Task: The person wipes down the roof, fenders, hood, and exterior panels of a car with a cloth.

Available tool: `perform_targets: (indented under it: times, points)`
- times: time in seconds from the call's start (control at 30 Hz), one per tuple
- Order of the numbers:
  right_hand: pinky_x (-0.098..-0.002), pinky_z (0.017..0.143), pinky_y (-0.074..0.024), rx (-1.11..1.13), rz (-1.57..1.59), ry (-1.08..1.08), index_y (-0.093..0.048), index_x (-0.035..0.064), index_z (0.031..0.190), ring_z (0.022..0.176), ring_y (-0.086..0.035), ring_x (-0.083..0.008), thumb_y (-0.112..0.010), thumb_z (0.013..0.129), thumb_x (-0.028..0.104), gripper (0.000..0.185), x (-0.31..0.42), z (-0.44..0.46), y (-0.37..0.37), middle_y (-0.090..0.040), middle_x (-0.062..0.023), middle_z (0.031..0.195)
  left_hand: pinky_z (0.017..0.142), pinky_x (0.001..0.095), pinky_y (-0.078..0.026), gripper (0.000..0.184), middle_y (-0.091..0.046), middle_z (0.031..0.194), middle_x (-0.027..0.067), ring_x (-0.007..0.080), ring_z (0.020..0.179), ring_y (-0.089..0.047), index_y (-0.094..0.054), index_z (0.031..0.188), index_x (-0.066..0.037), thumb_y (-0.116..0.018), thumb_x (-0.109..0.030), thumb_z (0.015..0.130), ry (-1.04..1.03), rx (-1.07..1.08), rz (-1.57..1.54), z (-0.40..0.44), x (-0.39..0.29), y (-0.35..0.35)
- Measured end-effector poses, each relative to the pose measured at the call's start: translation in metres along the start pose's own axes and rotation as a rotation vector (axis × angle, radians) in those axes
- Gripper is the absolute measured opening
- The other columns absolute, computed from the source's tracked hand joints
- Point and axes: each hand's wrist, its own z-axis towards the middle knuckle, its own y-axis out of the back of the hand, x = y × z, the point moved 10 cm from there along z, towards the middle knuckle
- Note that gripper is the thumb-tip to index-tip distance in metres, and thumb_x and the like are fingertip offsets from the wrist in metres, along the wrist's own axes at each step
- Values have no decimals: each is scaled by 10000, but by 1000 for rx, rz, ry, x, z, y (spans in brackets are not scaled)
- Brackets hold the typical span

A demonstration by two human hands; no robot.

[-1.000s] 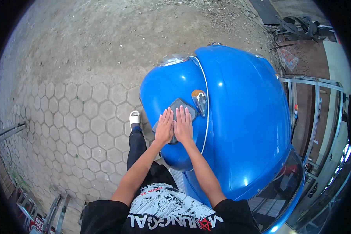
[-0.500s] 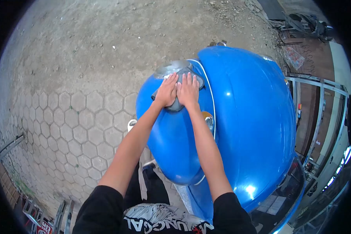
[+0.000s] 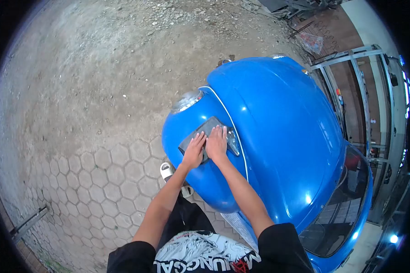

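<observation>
My left hand lies flat on a grey cloth, fingers stretched forward. Beside it, my right hand presses flat on the same cloth, thumb side close to the left one. Under both palms the cloth rests on the rounded blue front fender of a car. A round headlight sits at the fender's far end, ahead of the hands. Just right of my right hand is a small clear-lensed lamp. White trim runs between the fender and the blue bonnet.
The car's windscreen is at the lower right. Metal framing stands beyond the car. Hexagonal pavers meet bare dirt on the left. A white sandal shows beside the fender. A metal bar is at the far left.
Both hands have drawn the cloth back along the fender, away from the headlight, which is now uncovered. The cloth now reaches the small lamp. My view has shifted too.
</observation>
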Motion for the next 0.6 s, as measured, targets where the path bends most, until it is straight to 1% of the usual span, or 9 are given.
perform_targets:
  times: [0.13,0.2,0.27,0.4,0.5,0.6]
  points:
    - [-516,1300,-160,40,258,-73,-376,-89,1566,1520,-362,-438,-476,1069,394,700,-6,10,0,-355,-317,1637,1279,565,-225,625,-326,1697,176,393,1575,-284,-374,1613,-41,-496,-49,1000,-9,34,-62,-7,-3,4]
    - [-514,1296,-178,40,346,-109,-368,-80,1574,1523,-353,-447,-457,1078,410,703,-8,21,-4,-347,-325,1637,1278,564,-229,614,-322,1700,168,393,1576,-280,-366,1619,-48,-493,-71,1019,3,54,-26,3,5,3]
    - [-524,1285,-204,-8,405,-119,-358,-74,1582,1522,-345,-458,-447,1081,431,716,-15,32,-6,-341,-327,1639,1279,560,-230,602,-319,1703,163,392,1578,-276,-358,1624,-54,-487,-97,1037,7,65,6,15,12,-2]
    - [-533,1269,-237,-57,527,-98,-362,-65,1583,1522,-331,-478,-433,1085,451,720,-36,76,-5,-338,-322,1642,1281,550,-225,587,-325,1698,166,392,1577,-276,-351,1625,-53,-472,-145,1059,-5,35,70,66,24,4]
    - [-531,1251,-265,-104,590,4,-400,-29,1582,1518,-339,-460,-417,1088,468,700,-45,130,-27,-395,-278,1623,1277,541,-232,580,-347,1681,179,390,1566,-293,-355,1617,-35,-462,-176,1064,13,-7,117,110,41,8]
    - [-526,1242,-281,-28,653,-2,-449,-42,1543,1513,-358,-431,-393,1095,466,679,-42,192,-40,-417,-269,1613,1270,537,-246,573,-368,1664,187,387,1556,-309,-363,1605,-15,-448,-202,1070,79,-13,128,160,71,16]
